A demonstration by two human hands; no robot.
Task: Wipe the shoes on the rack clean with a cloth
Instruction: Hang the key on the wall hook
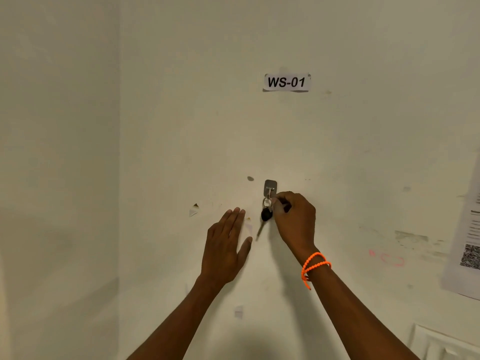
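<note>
1. The shoes, the rack and the cloth cannot be seen; the view faces a pale wall (181,126).
2. What the hands are busy with is a key (266,214). It has a black top and a thin grey blade that points down and a bit to the left. The blade looks blurry.
3. The key hangs from a silver ring (267,203), just under a small silver hook (270,188) stuck on the wall.
4. The right hand (294,219) has curled fingers and pinches at the ring.
5. The left hand (226,245) is flat with straight fingers pointing up, just left of the key and apart from it.
</note>
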